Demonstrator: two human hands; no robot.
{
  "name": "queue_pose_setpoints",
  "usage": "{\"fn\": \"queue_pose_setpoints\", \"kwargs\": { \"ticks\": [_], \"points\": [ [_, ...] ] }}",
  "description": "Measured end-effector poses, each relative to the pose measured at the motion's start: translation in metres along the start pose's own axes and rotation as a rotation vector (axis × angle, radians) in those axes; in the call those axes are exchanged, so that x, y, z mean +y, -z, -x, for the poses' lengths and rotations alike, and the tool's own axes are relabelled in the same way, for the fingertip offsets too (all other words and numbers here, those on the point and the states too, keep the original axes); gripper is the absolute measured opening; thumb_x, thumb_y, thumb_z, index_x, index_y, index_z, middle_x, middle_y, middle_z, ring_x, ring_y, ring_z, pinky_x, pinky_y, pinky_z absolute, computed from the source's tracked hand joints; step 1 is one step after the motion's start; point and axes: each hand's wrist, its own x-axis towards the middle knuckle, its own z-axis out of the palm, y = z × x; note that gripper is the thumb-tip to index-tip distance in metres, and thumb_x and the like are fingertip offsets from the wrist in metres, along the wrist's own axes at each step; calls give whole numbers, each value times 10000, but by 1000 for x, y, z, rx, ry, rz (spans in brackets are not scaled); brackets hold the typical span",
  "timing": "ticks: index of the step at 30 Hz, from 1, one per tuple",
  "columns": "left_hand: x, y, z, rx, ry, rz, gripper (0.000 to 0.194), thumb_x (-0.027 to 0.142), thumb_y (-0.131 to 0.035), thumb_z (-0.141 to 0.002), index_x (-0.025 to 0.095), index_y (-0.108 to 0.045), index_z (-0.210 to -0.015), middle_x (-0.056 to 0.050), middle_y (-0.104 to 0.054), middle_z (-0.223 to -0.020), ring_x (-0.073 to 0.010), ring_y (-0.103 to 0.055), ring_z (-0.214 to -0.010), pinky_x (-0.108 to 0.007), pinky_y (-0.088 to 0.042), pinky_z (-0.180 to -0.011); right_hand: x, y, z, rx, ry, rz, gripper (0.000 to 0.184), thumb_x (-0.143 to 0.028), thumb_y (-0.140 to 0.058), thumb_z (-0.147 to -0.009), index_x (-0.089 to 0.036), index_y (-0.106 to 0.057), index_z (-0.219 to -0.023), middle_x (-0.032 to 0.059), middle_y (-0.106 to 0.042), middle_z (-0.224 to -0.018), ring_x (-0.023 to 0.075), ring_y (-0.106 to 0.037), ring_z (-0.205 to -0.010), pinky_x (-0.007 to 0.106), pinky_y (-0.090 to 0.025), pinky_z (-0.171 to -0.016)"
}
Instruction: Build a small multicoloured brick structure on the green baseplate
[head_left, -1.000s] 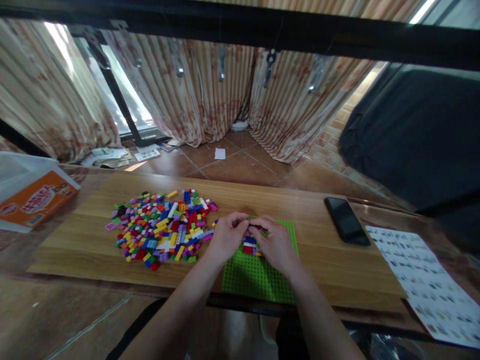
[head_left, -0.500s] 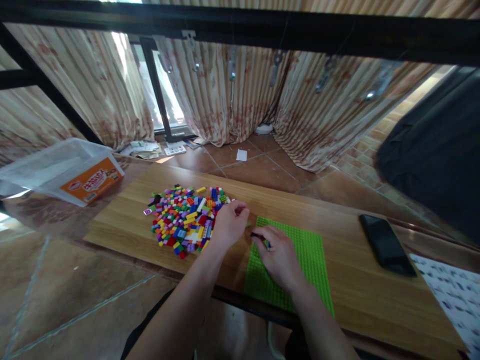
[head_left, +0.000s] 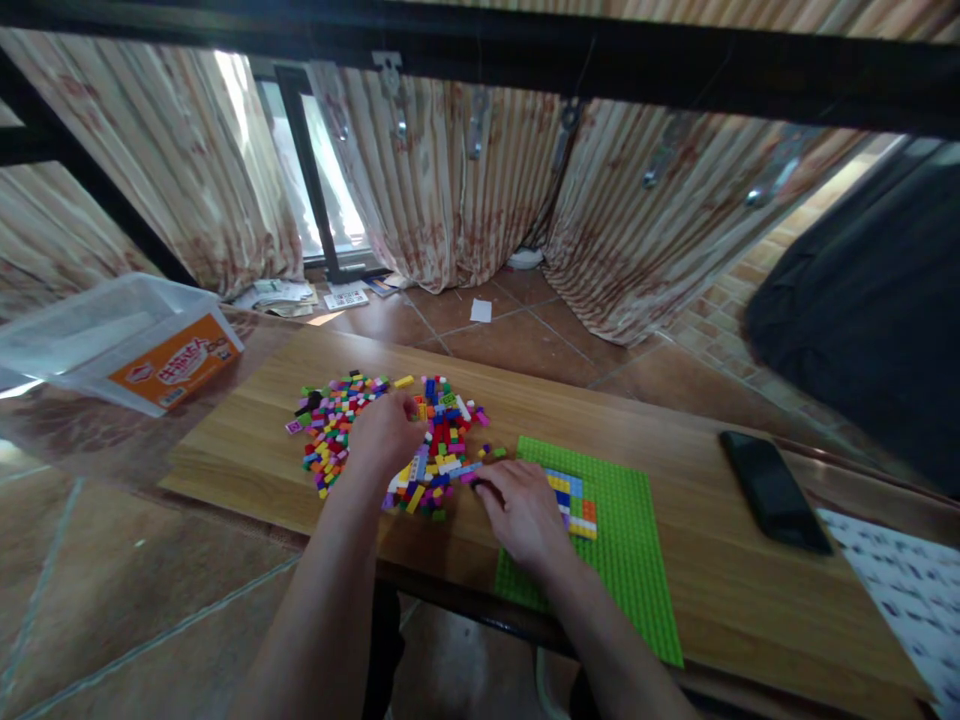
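Placed: flat multicoloured patch of plastic bricks (head_left: 564, 497), partly hidden by right hand (head_left: 525, 510), on green studded baseplate (head_left: 628, 550) | unplaced: loose heap of mixed-colour plastic bricks (head_left: 446, 445), left hand (head_left: 385, 432) held over it | grip: both hands' fingers curled; whether bricks are clamped cannot be told

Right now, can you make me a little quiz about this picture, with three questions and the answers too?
1. Which hand is over the pile of loose bricks: left or right?
2. True or false: the black phone lies to the right of the green baseplate.
3. Fill in the blank: the label on the clear plastic box is mostly ____.

Key:
1. The left hand.
2. True.
3. Orange.
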Motion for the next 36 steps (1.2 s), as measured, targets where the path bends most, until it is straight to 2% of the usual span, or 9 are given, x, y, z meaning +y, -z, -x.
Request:
{"fn": "queue_pose_setpoints", "kwargs": {
  "ticks": [4, 10, 14, 17, 20, 23, 25, 29, 36],
  "points": [
    [1, -2, 4, 17, -1, -72, 294, 237, -617, -731, 171, -680, -1010, -144, -722, -1012, -314, -658, -958, -368, -479, -792, 0, 0, -1, -4, -10, 0, 130, -165, -598, -893, -219, -699, -957, 52, -713, -905, 233, -605, -900, 367, -404, -828],
    [1, -9, 5, 62, 15, -128, 264, 186, -528, -781, 165, -680, -996, -178, -716, -993, -331, -657, -985, -381, -493, -783, -1, 1, -1, -9, -27, -18, 143, -159, -588, -895, -232, -704, -936, 46, -713, -891, 233, -606, -884, 365, -408, -820],
    [1, -11, 1, 87, 6, -80, 243, 163, -509, -779, 157, -694, -936, -179, -713, -972, -327, -655, -964, -394, -486, -794, 2, 2, 0, 21, -23, -43, 138, -168, -579, -904, -227, -702, -924, 46, -719, -894, 234, -613, -878, 373, -417, -824],
    [4, -10, -2, 74, -44, 87, 165, 182, -552, -751, 164, -691, -839, -121, -715, -865, -272, -653, -850, -362, -483, -762, 5, 5, 1, 87, -25, -85, 140, -186, -567, -916, -229, -700, -913, 44, -726, -896, 219, -628, -879, 372, -425, -846],
    [11, -8, 1, -63, -136, 515, 149, 220, -625, -709, 159, -686, -831, -47, -691, -761, -184, -619, -701, -293, -482, -675, 9, 11, 2, 202, -62, -158, 147, -211, -550, -927, -237, -696, -921, 42, -730, -918, 205, -645, -885, 367, -444, -858],
    [20, -10, 10, -346, -158, 977, 260, 268, -704, -685, 141, -687, -911, -34, -693, -796, -144, -619, -687, -264, -494, -666, 10, 19, 3, 332, -128, -282, 150, -247, -545, -929, -231, -678, -997, 51, -724, -947, 198, -654, -883, 364, -476, -849],
    [27, -13, 16, -537, -120, 1164, 329, 272, -750, -667, 135, -684, -959, -48, -700, -841, -143, -642, -727, -268, -509, -698, 10, 24, 3, 386, -139, -392, 205, -279, -569, -914, -230, -644, -1099, 61, -708, -1001, 188, -653, -870, 356, -502, -836],
    [40, -24, 24, -744, -69, 1315, 345, 240, -790, -653, 134, -697, -968, -67, -702, -865, -144, -659, -740, -266, -518, -702, 8, 33, 6, 387, -106, -494, 364, -307, -628, -881, -267, -575, -1239, 66, -657, -1136, 171, -644, -885, 348, -527, -843],
    [53, -38, 29, -792, -89, 1339, 312, 247, -802, -638, 141, -709, -917, -49, -700, -874, -133, -649, -765, -250, -524, -724, 14, 35, 9, 367, -101, -403, 229, -265, -612, -897, -261, -657, -1122, 58, -677, -1053, 182, -641, -910, 333, -534, -832]
  ]
}}
